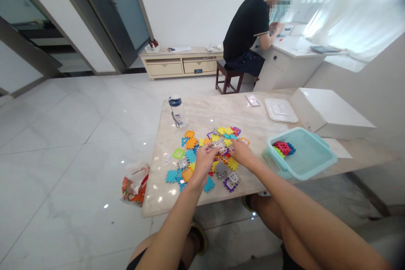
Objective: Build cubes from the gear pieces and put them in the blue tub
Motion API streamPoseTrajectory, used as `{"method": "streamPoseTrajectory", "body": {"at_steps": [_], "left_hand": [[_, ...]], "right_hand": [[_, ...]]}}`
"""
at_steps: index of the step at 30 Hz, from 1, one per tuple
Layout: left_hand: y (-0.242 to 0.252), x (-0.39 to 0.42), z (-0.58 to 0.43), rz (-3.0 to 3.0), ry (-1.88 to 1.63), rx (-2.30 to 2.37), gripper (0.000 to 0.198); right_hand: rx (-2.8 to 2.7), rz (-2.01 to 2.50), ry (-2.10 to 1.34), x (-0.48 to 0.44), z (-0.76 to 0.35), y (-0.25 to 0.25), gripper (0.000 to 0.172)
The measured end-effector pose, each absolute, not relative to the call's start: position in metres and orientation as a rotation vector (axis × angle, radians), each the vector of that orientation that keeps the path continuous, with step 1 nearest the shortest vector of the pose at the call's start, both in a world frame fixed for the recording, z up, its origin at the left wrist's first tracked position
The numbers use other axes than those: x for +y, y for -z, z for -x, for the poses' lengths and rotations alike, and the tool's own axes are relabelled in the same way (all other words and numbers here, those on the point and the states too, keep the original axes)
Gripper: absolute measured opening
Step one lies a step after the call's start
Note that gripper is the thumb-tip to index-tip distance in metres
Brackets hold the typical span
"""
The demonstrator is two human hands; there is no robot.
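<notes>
A spread of colourful interlocking plastic tiles (190,158) lies on the marble table (218,114). My left hand (204,161) and my right hand (241,151) meet over the middle of the pile. Together they pinch a small white-and-grey window-like tile piece (220,147) between their fingertips. To the right stands a teal plastic bin (300,154), slightly tilted, with a few red, blue and green tiles (283,148) inside.
A water bottle (177,112) stands at the table's far left. A white lid (280,109), a small card (253,100) and a white box (329,112) lie at the far right. A plastic bag (136,183) sits on the floor. Another person (249,33) sits at a far desk.
</notes>
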State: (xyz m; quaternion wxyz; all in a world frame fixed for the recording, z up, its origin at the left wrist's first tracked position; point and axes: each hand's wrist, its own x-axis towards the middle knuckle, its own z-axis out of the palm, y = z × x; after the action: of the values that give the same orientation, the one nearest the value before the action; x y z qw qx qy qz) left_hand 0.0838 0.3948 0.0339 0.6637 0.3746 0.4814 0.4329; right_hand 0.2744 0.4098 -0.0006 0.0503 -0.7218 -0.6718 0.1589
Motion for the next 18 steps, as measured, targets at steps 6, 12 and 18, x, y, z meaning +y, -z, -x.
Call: {"method": "streamPoseTrajectory", "body": {"at_steps": [6,12,18], "left_hand": [[-0.033,0.397,-0.084,-0.834,-1.002,1.13,0.021],[-0.028,0.397,-0.088,-0.888,-0.993,1.063,0.018],[-0.022,0.397,-0.089,-0.782,-1.012,1.031,0.034]], "right_hand": [[-1.958,2.002,-0.376,0.413,-0.284,-0.024,0.047],[-1.941,1.631,-0.408,0.396,-0.27,-0.048,0.048],[-2.026,1.637,-0.504,0.388,-0.259,-0.057,0.039]]}}
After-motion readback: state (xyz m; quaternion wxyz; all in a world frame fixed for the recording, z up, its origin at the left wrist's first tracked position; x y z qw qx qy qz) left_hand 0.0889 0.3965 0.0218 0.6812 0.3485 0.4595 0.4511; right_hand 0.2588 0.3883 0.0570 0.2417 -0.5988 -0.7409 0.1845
